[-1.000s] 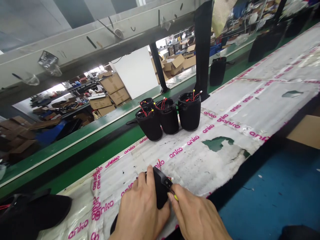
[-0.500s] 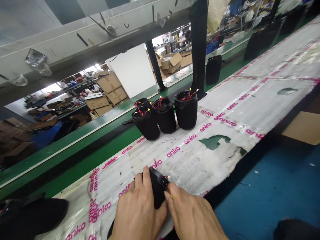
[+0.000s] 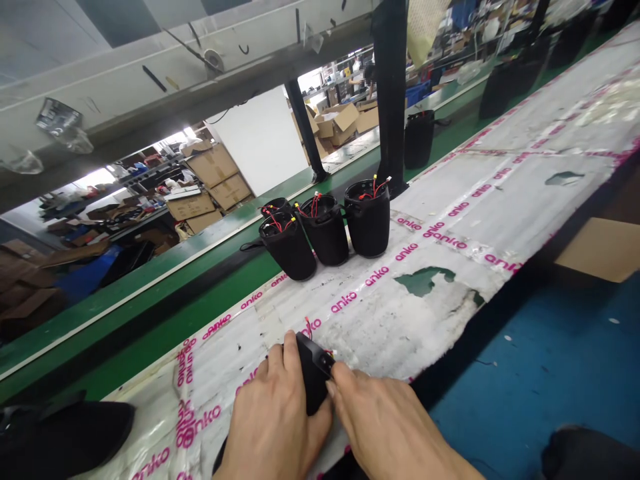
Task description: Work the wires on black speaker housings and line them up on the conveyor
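My left hand (image 3: pixel 273 407) is wrapped round a black, fabric-covered speaker housing (image 3: pixel 314 383) that lies tilted on the table covering. At the housing's rim, my right hand (image 3: pixel 380 413) is closed, thumb and fingers pressed together. Whatever those fingers pinch is hidden. Thin red wires (image 3: pixel 309 327) with small connectors stick out beyond the housing. Further forward stand several similar housings, among them a right one (image 3: pixel 369 227), a middle one (image 3: pixel 327 237) and a left one (image 3: pixel 290 250), upright with red wires and yellow connectors at their open tops.
White sheeting (image 3: pixel 350 333) printed with pink lettering covers the table, torn in places. A dark post (image 3: pixel 391 93) rises behind the housings. Another black housing (image 3: pixel 419 140) stands on the green surface beyond it. A dark object (image 3: pixel 65 433) lies at lower left. Cardboard (image 3: pixel 603 250) is at right.
The view has shifted slightly, so the background sits a little further left. My right hand has turned slightly at the rim; a yellow bit by its fingers is now hidden. Left hand keeps its hold.
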`<state>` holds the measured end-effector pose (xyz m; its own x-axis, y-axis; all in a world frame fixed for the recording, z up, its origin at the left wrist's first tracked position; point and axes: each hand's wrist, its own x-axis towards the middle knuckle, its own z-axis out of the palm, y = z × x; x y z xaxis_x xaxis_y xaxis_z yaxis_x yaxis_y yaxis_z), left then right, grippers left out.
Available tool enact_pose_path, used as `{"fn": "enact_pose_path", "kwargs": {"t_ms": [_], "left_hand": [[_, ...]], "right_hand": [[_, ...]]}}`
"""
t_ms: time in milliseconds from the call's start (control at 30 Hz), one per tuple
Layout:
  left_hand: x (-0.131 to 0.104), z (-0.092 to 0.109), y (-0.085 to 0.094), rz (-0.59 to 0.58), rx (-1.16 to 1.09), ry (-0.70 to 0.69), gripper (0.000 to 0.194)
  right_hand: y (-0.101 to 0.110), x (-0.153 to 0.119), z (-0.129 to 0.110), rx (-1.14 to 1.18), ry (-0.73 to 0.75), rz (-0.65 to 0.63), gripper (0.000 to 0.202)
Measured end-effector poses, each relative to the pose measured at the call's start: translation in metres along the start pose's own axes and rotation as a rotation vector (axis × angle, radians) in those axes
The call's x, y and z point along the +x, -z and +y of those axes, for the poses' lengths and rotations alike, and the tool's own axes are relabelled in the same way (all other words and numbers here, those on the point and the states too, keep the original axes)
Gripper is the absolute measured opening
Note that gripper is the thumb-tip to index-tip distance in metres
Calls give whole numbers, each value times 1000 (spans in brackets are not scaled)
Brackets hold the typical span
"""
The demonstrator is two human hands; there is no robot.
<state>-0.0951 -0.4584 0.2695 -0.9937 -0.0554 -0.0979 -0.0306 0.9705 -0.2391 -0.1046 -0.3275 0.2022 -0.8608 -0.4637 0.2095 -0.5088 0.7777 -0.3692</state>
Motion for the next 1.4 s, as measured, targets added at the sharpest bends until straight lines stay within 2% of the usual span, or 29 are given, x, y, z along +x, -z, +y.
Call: {"fn": "enact_pose_path", "kwargs": {"t_ms": [133,267,333,533,600,700,867,1000,1100,1233,1300,1400], "left_hand": [[3,-6,7,-46,-73,25,70],[7,-11,15,-82,-175,39,66],[7,-11,16,-81,-171,38,69],[3,-10,21,-135,-223,11,79],[2,-13,25,-163,-271,8,72],[2,-18,28,-141,-373,-4,62],[3,-21,22,-119,-525,-67,43],[3,-24,16,-126,-593,-80,68],[4,-28,14,-159,-657,-104,68],[8,-33,12,-163,-692,-34,69],[9,-36,11,-118,-715,22,77],[11,-40,13,35,-814,103,87]], "right_hand": [[-6,-6,2,123,13,135,18],[-5,-14,8,495,3,317,23],[-4,-16,10,601,-54,352,23],[-2,-16,12,605,-119,247,30],[-2,-16,12,577,-108,210,32],[-3,-18,13,510,-90,174,33],[-4,-21,13,394,-70,151,32],[-2,-22,10,386,-86,124,29],[-2,-22,6,419,-118,101,27],[-3,-22,2,497,-138,63,30],[-3,-21,1,524,-138,107,29],[1,-17,-1,532,-136,217,27]]}}
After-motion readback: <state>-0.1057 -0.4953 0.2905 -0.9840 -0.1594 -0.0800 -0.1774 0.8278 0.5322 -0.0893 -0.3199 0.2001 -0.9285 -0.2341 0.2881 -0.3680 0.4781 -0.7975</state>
